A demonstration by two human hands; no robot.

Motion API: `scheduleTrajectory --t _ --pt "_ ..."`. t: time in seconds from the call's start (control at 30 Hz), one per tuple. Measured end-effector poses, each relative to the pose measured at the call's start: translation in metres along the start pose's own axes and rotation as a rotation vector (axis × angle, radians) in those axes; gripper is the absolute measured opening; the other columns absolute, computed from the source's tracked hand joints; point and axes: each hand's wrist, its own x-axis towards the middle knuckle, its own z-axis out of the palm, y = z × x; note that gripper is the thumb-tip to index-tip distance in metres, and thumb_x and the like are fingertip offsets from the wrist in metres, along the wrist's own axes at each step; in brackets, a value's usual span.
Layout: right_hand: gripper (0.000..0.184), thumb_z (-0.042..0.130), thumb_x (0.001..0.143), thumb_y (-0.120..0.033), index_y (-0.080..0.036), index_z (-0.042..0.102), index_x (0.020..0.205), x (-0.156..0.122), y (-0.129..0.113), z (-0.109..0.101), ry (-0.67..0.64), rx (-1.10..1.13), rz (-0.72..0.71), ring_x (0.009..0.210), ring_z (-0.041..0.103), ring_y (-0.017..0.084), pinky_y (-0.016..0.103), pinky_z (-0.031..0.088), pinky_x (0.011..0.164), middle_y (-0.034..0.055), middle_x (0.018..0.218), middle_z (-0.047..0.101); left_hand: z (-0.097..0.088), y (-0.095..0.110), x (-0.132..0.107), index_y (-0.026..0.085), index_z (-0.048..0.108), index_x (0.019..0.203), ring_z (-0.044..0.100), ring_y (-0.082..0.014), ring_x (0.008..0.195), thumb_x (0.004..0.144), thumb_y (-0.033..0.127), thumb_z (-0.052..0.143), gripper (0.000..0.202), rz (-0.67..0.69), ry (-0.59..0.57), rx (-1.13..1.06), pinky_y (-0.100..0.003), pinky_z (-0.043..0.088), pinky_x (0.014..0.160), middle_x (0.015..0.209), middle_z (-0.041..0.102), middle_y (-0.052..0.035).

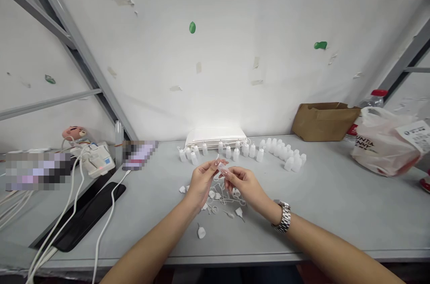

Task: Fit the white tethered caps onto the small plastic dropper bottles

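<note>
Above the middle of the table, my left hand and my right hand meet, thumbs and fingertips pinched together. Between them is a small white plastic piece, mostly covered by the fingers, so its exact kind cannot be made out. Under and around the hands lie several loose white caps with thin stems and thin white cord loops. One white cap lies apart, nearer the front edge. Behind the hands stand several small white bottles with tops fitted.
More small translucent bottles stand grouped to the right. A white stack rests against the wall. A brown paper box and a plastic bag occupy the right. Leftward lie a black phone, a charging cable and a power strip.
</note>
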Motion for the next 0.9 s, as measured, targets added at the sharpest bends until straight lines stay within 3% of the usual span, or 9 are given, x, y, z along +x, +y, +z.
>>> scheduleTrajectory --t 0.13,0.27,0.33,0.4,0.47,0.53,0.67,0.8,0.9 --pt "0.034 0.054 0.077 -0.041 -0.014 0.051 0.056 0.000 0.000 -0.002 -0.141 0.229 0.084 0.040 0.037 0.005 0.021 0.027 0.044 -0.0038 0.047 0.046 0.000 -0.001 0.000 0.014 0.069 0.072 0.057 -0.0159 0.078 0.067 0.032 0.066 0.019 -0.039 -0.048 -0.068 -0.030 0.039 0.078 0.082 0.068 -0.0063" --pt "0.026 0.054 0.077 -0.038 -0.013 0.056 0.069 0.003 0.002 -0.004 -0.285 0.463 0.220 0.039 0.033 0.005 0.022 0.030 0.045 -0.0055 0.046 0.043 0.000 0.003 -0.001 0.014 0.069 0.071 0.059 -0.0182 0.083 0.064 0.035 0.068 0.022 -0.038 -0.020 -0.026 -0.032 0.038 0.082 0.082 0.069 -0.0078" --pt "0.029 0.056 0.075 -0.042 -0.013 0.058 0.073 0.003 0.002 -0.002 -0.208 0.345 0.195 0.043 0.041 0.007 0.023 0.034 0.048 -0.0016 0.053 0.051 0.000 0.004 -0.001 0.013 0.069 0.070 0.058 -0.0204 0.087 0.062 0.035 0.069 0.023 -0.004 0.057 0.023 -0.033 0.037 0.084 0.082 0.069 -0.0087" --pt "0.029 0.059 0.072 -0.043 -0.014 0.059 0.076 0.003 0.003 0.000 -0.041 0.125 0.101 0.052 0.049 0.010 0.025 0.038 0.052 0.0010 0.062 0.057 -0.001 0.003 0.000 0.013 0.069 0.071 0.058 -0.0219 0.088 0.061 0.035 0.069 0.023 0.027 0.124 0.064 -0.034 0.037 0.084 0.084 0.069 -0.0093" --pt "0.027 0.062 0.070 -0.041 -0.016 0.060 0.078 0.001 0.003 0.003 0.102 -0.056 0.016 0.056 0.051 0.011 0.024 0.038 0.053 0.0002 0.062 0.058 -0.001 0.001 0.000 0.013 0.069 0.072 0.058 -0.0226 0.090 0.062 0.035 0.068 0.024 0.037 0.145 0.075 -0.034 0.037 0.085 0.085 0.069 -0.0098" --pt "0.024 0.063 0.070 -0.039 -0.015 0.060 0.075 0.000 0.002 0.003 0.140 -0.091 0.012 0.054 0.050 0.011 0.024 0.037 0.051 -0.0002 0.059 0.057 0.000 -0.002 0.000 0.013 0.070 0.070 0.057 -0.0224 0.091 0.062 0.036 0.068 0.024 0.022 0.127 0.048 -0.033 0.037 0.085 0.085 0.069 -0.0100" --pt "0.024 0.063 0.070 -0.034 -0.012 0.058 0.063 0.002 0.002 -0.001 0.006 0.241 0.125 0.049 0.045 0.007 0.021 0.035 0.049 0.0009 0.057 0.055 0.001 -0.003 0.001 0.013 0.069 0.066 0.058 -0.0194 0.084 0.062 0.034 0.069 0.021 -0.021 0.043 -0.046 -0.031 0.038 0.082 0.084 0.069 -0.0092" --pt "0.016 0.066 0.069 -0.024 -0.010 0.059 0.069 0.006 0.003 -0.007 -0.199 0.634 0.280 0.049 0.040 0.004 0.019 0.034 0.050 -0.0014 0.057 0.049 -0.001 0.001 0.002 0.013 0.070 0.074 0.058 -0.0175 0.080 0.066 0.035 0.067 0.024 -0.092 -0.053 -0.088 -0.031 0.038 0.080 0.093 0.067 -0.0099" --pt "0.021 0.061 0.073 -0.031 -0.011 0.057 0.068 0.006 0.002 -0.008 -0.195 0.607 0.254 0.048 0.041 0.005 0.019 0.034 0.050 -0.0012 0.056 0.049 -0.001 0.003 0.002 0.013 0.070 0.079 0.057 -0.0193 0.088 0.068 0.035 0.065 0.025 -0.110 -0.070 -0.101 -0.031 0.037 0.084 0.096 0.067 -0.0103"
